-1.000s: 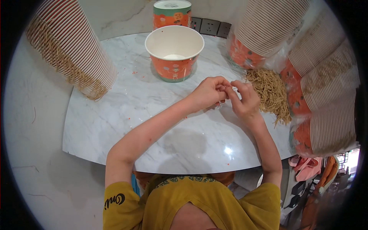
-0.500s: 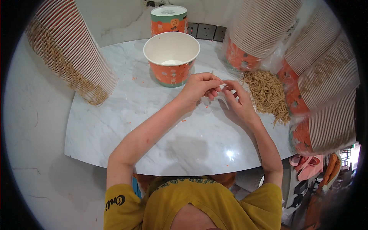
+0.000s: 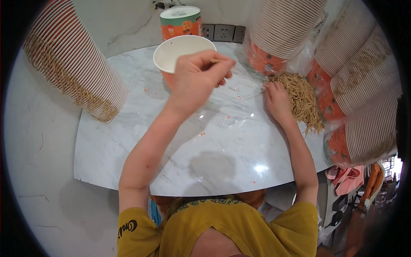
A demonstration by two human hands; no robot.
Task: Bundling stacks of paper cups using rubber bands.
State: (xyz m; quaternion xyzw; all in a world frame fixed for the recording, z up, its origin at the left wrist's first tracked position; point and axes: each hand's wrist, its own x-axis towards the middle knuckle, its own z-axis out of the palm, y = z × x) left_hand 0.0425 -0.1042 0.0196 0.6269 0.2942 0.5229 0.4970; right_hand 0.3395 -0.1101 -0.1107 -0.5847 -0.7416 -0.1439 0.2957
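Note:
My left hand (image 3: 199,77) is raised in front of an orange paper bucket (image 3: 167,78) with a white inside, hiding much of its front. Its fingers are pinched together, and what they hold, if anything, is too small to make out. Farther right, my right hand (image 3: 279,100) rests at the left edge of a heap of thin brown cords (image 3: 303,100). Its fingers are bent closed there, and a thin strand shows beside the fingertips.
A tall leaning stack of paper buckets (image 3: 81,64) with brown cords along its side stands at left. More bagged stacks (image 3: 287,30) line the right. Behind the bucket are a lidded orange-and-green tub (image 3: 181,25) and wall sockets (image 3: 224,33). Small orange bits dot the marble table (image 3: 192,171).
My hands were close together beside the bucket and have parted. The left has risen leftward in front of the bucket; the right has moved right to the heap of cords.

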